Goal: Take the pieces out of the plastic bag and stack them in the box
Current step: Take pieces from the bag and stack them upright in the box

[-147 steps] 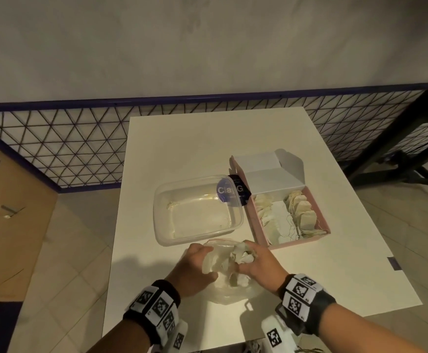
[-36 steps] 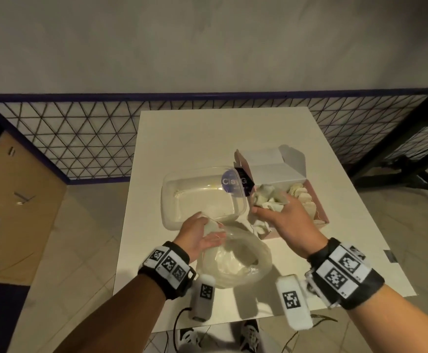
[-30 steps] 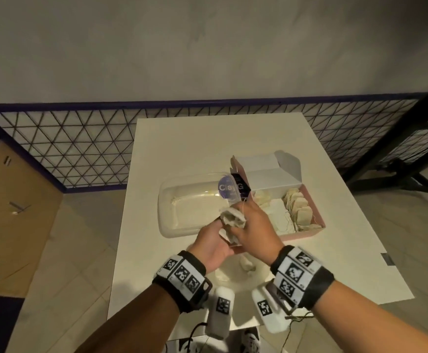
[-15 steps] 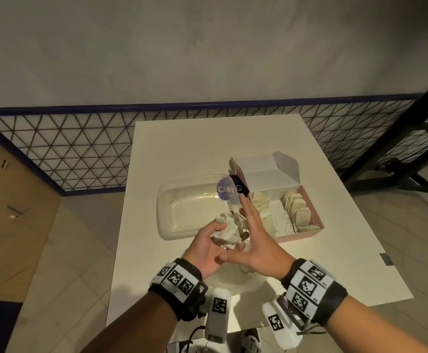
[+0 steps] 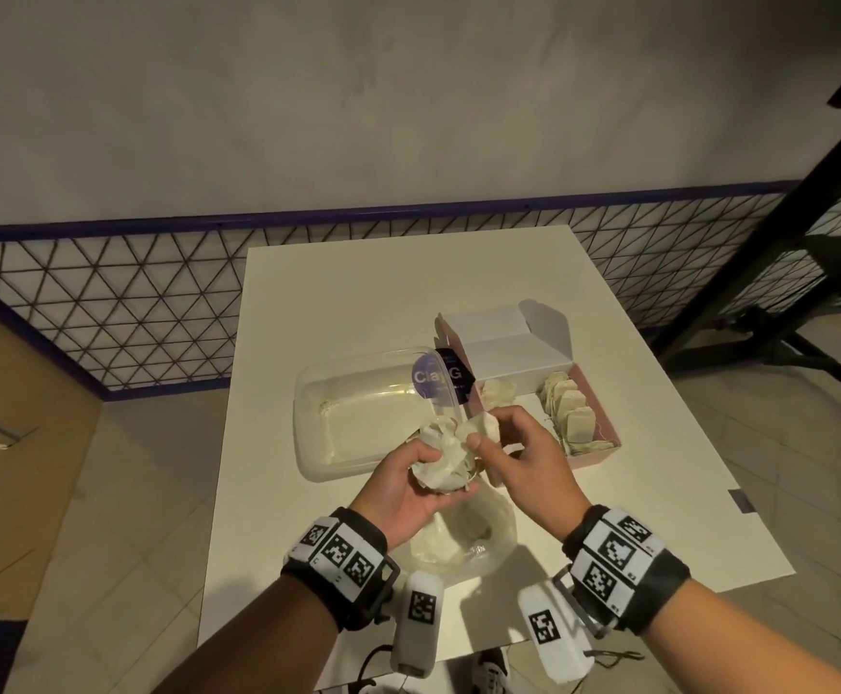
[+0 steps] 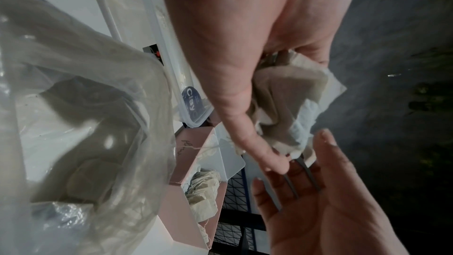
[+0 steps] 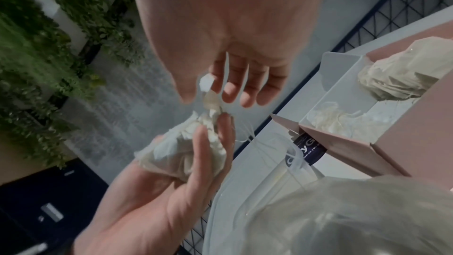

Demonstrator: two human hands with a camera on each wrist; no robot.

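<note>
**A:** Where are the pieces?

**B:** A loose clump of tea bags (image 5: 442, 458) sits in the cupped left hand (image 5: 408, 485), fingers curled up around it, above the near edge of the table (image 5: 338, 293). The right hand (image 5: 523, 460) pinches one tea bag (image 5: 481, 427) off the top of the clump with thumb and forefinger; its other fingers hang loosely bent.

**A:** And the box?

**B:** The pink box (image 5: 604, 423) lies open just right of the hands, with a row of bags already standing on edge along its right side and a few loose ones at the left. The plastic bag (image 5: 463, 543) lies under the hands with more pieces inside. A clear tub (image 5: 358, 413) stands to the left of the box.

**A:** What makes the step go well?

**B:** Probably lifting slowly. Thin strings show among the bags and may snag a neighbour, so the left hand should hold the clump firmly. The freed bag likely fits best slipped flat against the row.
</note>
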